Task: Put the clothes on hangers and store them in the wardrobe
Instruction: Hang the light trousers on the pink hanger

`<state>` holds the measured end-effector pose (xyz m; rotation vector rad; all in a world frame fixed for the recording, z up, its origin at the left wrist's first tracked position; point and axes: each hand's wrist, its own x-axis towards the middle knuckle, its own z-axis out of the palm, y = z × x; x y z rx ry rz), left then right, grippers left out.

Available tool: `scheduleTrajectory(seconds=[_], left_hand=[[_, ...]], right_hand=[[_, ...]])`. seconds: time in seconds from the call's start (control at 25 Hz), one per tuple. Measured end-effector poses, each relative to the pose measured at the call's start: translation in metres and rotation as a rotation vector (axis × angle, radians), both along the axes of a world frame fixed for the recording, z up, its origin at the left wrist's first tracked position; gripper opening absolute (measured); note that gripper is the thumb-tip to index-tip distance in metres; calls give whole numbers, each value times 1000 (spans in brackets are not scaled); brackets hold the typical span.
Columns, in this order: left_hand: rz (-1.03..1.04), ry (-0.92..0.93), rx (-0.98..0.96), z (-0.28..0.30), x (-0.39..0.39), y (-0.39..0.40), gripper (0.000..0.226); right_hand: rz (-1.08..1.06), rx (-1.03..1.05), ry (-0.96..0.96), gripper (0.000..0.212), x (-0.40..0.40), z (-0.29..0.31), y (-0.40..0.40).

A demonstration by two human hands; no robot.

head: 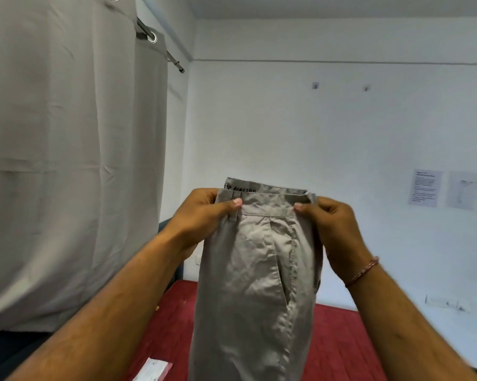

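Trousers [256, 270] hang from both hands, left hand [204, 213] and right hand [333, 229] pinching the waistband. Between the thumbs, black waistband lettering is partly hidden, unreadable.

trousers [256, 270]: plain light grey-beige, black lettering inside the waistband | curtain [67, 160]: plain grey-beige, silver eyelets | bed cover [339, 345]: dark red | wall [314, 133]: white | paper sheets [425, 188]: white with dark print | wrist thread [362, 272]: red | packet [155, 369]: clear with white and red
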<state>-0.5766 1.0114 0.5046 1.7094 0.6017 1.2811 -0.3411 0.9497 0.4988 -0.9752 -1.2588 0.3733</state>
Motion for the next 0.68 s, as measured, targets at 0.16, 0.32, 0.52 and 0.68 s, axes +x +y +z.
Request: scheduleTrajectory(seconds=[0.16,0.32,0.52,0.68], left_hand=[[-369,-172,-196,26,16,-14,25],[-289,-102,-237,6,55,32,38],[193,593,-64,-40,112,86,28],[170,259,-104,-12,149,102,11]], right_hand=[[266,-18,151,16,25,42,-23],[99,-212,37,21,72,34,16],[-493,-516,-603,37,116,-20,90],[-498,-235,-222,6,131,-8,109]])
